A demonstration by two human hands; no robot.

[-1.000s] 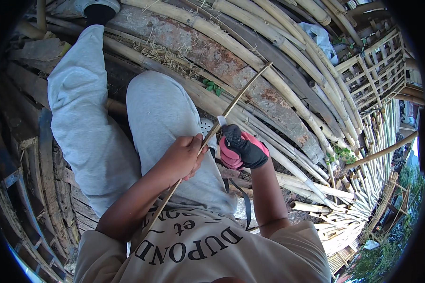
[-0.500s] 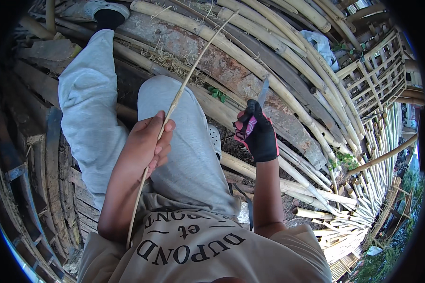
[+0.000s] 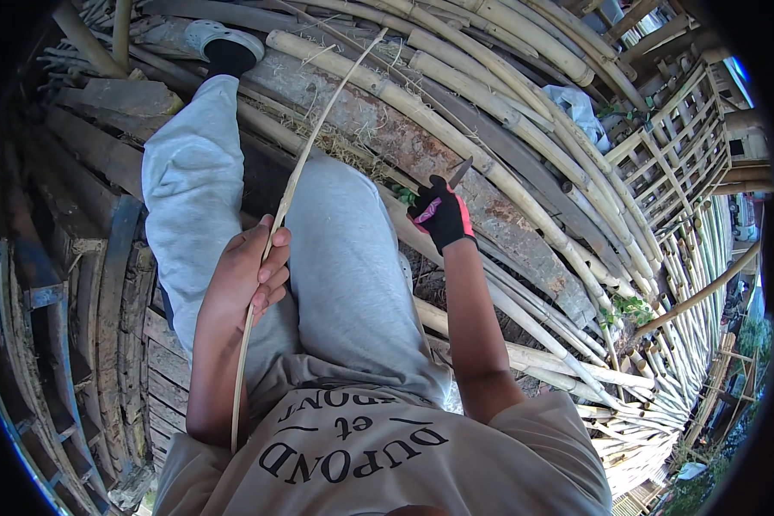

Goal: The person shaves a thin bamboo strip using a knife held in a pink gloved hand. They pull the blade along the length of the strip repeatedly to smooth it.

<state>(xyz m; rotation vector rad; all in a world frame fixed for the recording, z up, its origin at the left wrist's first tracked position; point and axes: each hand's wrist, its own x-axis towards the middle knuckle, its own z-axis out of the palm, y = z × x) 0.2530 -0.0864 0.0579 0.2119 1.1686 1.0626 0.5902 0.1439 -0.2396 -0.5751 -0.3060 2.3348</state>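
Observation:
A long, thin bamboo strip (image 3: 311,138) runs from beside my left elbow up past my knee, bending slightly toward its far tip. My bare left hand (image 3: 248,273) is closed around its lower part, above my lap. My right hand (image 3: 443,217), in a black and pink glove, is closed on a knife. The knife's short blade (image 3: 461,173) sticks out at the top of the fist, pointing away and to the right; its handle is hidden by the glove. Blade and strip are apart.
Several bamboo poles (image 3: 490,163) lie lengthwise ahead of me and to the right, beside a weathered plank (image 3: 387,129). A woven bamboo lattice (image 3: 675,150) stands at the far right. Wooden frames (image 3: 60,344) are at my left. A pale plastic bag (image 3: 580,112) lies among the poles.
My right hand has moved a little left and away from me, and the knife has turned. The left hand still grips the strip, slightly lower. The view has shifted somewhat.

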